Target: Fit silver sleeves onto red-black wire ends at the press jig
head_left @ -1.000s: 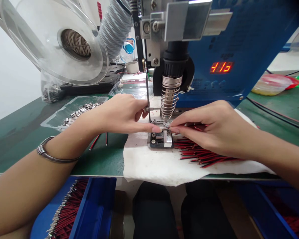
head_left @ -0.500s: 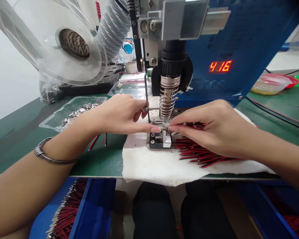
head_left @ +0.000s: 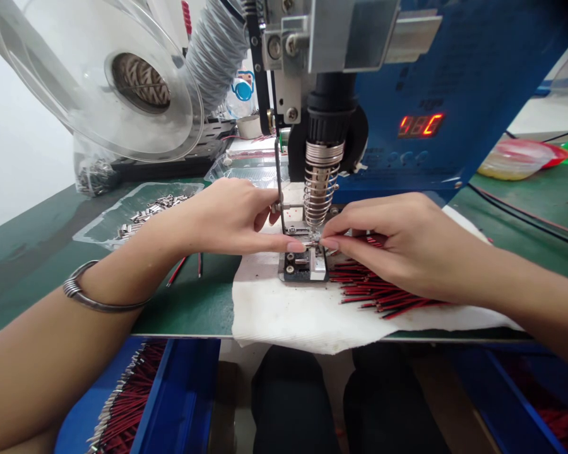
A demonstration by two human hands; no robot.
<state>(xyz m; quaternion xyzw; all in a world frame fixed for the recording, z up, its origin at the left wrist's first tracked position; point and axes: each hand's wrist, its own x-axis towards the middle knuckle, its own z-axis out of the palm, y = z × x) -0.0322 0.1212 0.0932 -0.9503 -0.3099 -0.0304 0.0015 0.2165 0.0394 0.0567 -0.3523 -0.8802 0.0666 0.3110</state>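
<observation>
My left hand (head_left: 239, 217) reaches in from the left. Its thumb is stretched along the small soldering jig (head_left: 307, 268) at a small metal connector, and its fingers curl at the metal bracket behind. Opposite it, my right hand (head_left: 397, 243) pinches thumb and forefinger at the jig, on what looks like the end of a red-and-black wire, mostly hidden by the fingers. Directly above the fingertips stands the soldering iron head (head_left: 318, 180) with its coiled spring. Beneath my right hand a bundle of red-and-black wires (head_left: 373, 290) lies on a white cloth (head_left: 284, 315).
Small metal connectors (head_left: 156, 208) fill a clear tray on the left. A blue machine (head_left: 421, 82) with a red display stands behind. A clear spool (head_left: 94, 75) and a grey hose (head_left: 218, 57) hang upper left. Below, a blue bin (head_left: 184, 391) holds finished-looking wires.
Both hands stay almost still at the jig. The red display has changed from 416 to a partly lit reading ending in C.
</observation>
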